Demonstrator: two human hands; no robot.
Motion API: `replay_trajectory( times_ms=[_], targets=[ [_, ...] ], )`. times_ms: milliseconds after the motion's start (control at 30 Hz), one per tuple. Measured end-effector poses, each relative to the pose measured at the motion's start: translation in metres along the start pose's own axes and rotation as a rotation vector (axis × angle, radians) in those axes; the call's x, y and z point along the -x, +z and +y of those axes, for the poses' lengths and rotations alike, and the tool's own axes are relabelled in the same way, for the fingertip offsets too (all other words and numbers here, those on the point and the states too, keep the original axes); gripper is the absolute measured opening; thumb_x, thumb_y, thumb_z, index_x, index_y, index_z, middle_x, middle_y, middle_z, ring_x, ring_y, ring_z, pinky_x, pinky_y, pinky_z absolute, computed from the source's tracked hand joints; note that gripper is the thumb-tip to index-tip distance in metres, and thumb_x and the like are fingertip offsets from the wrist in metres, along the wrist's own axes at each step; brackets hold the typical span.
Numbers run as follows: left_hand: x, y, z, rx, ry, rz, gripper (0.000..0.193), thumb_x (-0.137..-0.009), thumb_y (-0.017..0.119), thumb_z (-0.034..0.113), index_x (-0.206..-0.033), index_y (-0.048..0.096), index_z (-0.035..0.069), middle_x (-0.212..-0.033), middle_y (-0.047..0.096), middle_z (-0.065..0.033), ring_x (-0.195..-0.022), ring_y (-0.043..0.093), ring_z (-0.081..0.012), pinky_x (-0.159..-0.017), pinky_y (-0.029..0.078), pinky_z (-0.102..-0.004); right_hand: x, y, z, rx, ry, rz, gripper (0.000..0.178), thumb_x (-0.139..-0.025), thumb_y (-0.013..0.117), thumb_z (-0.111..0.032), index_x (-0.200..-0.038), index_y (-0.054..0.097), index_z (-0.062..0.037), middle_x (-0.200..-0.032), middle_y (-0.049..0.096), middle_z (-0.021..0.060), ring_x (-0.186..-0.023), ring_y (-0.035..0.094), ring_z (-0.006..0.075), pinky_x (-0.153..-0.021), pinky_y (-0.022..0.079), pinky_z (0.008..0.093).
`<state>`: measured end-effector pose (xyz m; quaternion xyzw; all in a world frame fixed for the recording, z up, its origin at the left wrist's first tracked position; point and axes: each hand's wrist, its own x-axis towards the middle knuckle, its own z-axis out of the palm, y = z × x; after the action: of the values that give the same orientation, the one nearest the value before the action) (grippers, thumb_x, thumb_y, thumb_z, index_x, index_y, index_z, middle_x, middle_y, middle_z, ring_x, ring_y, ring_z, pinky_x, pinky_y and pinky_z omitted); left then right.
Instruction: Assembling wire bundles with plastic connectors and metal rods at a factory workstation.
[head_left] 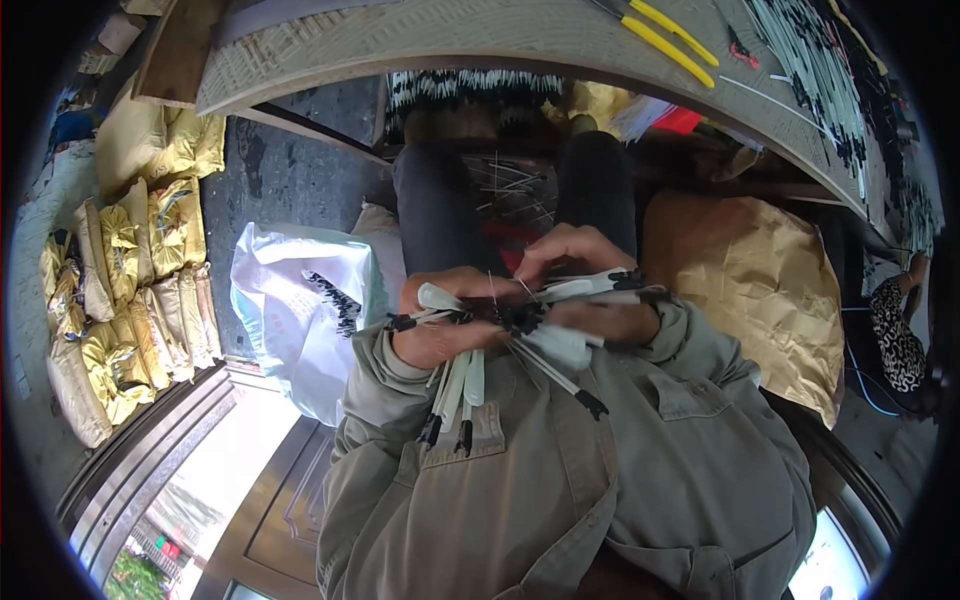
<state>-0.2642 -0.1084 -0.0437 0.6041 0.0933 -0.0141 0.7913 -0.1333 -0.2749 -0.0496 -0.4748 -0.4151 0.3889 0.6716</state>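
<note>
Both hands are in front of my jacket, around a loose fan of white plastic strips with black ends that point out several ways. My left hand is closed around one side of this bunch. My right hand is closed at the other side, with strips sticking out past its fingers; it is partly smeared by motion. A thin wire or tie stands up between the fingers, too fine to name. The dark middle, where the strips meet, is partly hidden by the hands.
Ahead is a bench with yellow-handled pliers and a pile of similar strips. An open white sack is left, a brown paper sack right. Filled yellow sacks are stacked far left. Another person sits far right.
</note>
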Motion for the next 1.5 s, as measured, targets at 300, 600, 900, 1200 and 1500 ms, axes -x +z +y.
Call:
replay_trajectory(
  times_ms=[300,600,900,1200,1500],
  targets=[
    [0.007,0.012,-0.016,0.052,0.173,0.135,0.037,-0.065,0.075,-0.004,-0.095,0.053,0.002,-0.085,0.062,-0.0053,-0.080,0.060,-0.0106,-0.070,0.047,-0.0228,-0.012,0.005,-0.032,-0.079,0.372,-0.033,0.022,-0.080,0.065,-0.013,-0.096,0.059,-0.0008,-0.081,0.053,-0.0009,-0.079,0.049,0.0038,-0.068,0.039,0.0199],
    [0.002,0.018,-0.019,-0.138,0.336,0.257,0.028,-0.062,0.077,-0.002,-0.082,0.057,0.003,-0.086,0.059,-0.0071,-0.075,0.057,-0.0115,-0.063,0.045,-0.0237,-0.011,0.012,-0.036,-0.157,0.616,0.148,0.018,-0.080,0.059,-0.015,-0.091,0.056,-0.0009,-0.086,0.053,0.0011,-0.080,0.048,0.0049,-0.072,0.038,0.0217],
    [0.004,0.017,-0.012,-0.150,0.357,0.246,0.031,-0.060,0.078,-0.002,-0.083,0.056,0.001,-0.086,0.059,-0.0101,-0.075,0.058,-0.0146,-0.064,0.046,-0.0256,-0.007,0.014,-0.028,-0.107,0.466,0.194,0.011,-0.080,0.062,-0.012,-0.081,0.054,-0.0045,-0.075,0.056,-0.0034,-0.064,0.047,-0.0004,-0.053,0.037,0.0178],
    [0.006,0.012,-0.006,-0.264,0.336,0.199,0.028,-0.061,0.077,-0.001,-0.080,0.056,-0.001,-0.087,0.059,-0.0127,-0.079,0.060,-0.0195,-0.068,0.048,-0.0274,-0.014,0.012,-0.030,0.014,0.356,0.066,0.011,-0.079,0.059,-0.011,-0.084,0.058,-0.0010,-0.073,0.054,-0.0017,-0.069,0.048,0.0025,-0.059,0.039,0.0219],
    [0.001,-0.008,0.006,-0.278,0.215,-0.083,0.023,-0.065,0.075,0.003,-0.080,0.058,0.003,-0.107,0.051,-0.0149,-0.093,0.053,-0.0181,-0.079,0.042,-0.0283,-0.009,0.022,-0.025,-0.145,0.464,0.206,0.010,-0.080,0.062,-0.012,-0.079,0.057,-0.0025,-0.072,0.055,-0.0026,-0.067,0.048,0.0012,-0.057,0.038,0.0197]
  ],
)
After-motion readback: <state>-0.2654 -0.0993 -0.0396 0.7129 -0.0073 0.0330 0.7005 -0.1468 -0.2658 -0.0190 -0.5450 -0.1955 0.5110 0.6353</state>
